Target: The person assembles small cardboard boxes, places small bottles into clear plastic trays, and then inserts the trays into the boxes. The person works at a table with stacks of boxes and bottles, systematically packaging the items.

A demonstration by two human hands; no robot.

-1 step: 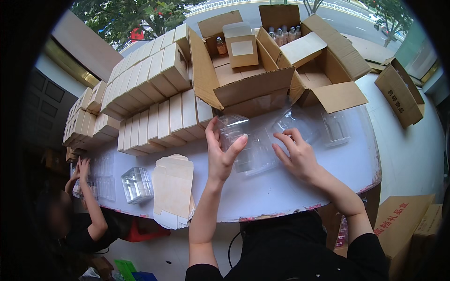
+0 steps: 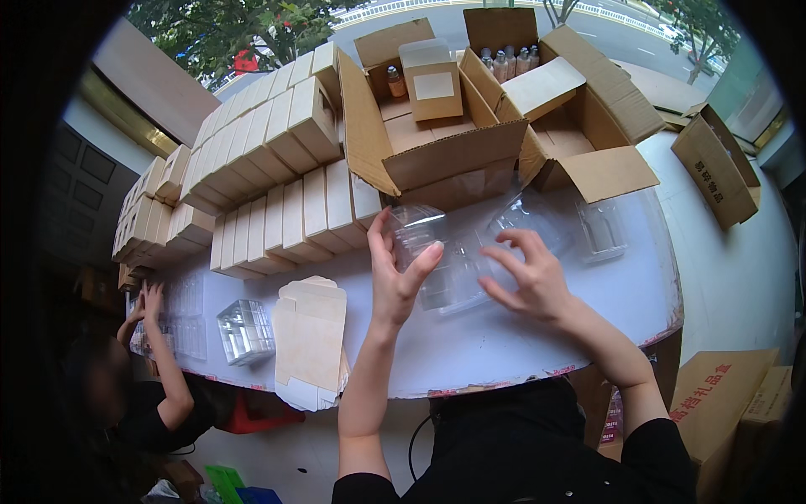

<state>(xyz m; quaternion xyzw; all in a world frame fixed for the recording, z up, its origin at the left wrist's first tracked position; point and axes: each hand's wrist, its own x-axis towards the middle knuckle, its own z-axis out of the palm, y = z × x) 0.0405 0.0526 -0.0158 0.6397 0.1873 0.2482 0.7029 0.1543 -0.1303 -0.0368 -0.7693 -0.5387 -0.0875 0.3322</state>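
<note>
My left hand (image 2: 397, 277) grips the left side of a stack of clear plastic trays (image 2: 457, 281), its thumb on the near side. The trays are see-through, so how many are nested cannot be told. At their right edge is my right hand (image 2: 533, 277), fingers spread and curved, with nothing visibly held; whether the fingertips touch the plastic is unclear. Just beyond it lies more clear plastic packaging (image 2: 529, 217), and farther right a single clear tray (image 2: 601, 231).
Flat, unfolded cartons (image 2: 309, 332) and a clear stack of trays (image 2: 245, 332) lie to the left. Behind them rise rows of pale boxes (image 2: 269, 126). Open cardboard cartons (image 2: 457, 155) with small bottles (image 2: 508, 63) stand at the back. At far left, a co-worker's hands (image 2: 147, 304) work.
My right hand's fingers have spread and shifted slightly left over the edge of the trays. My left hand keeps its grip in the same place.
</note>
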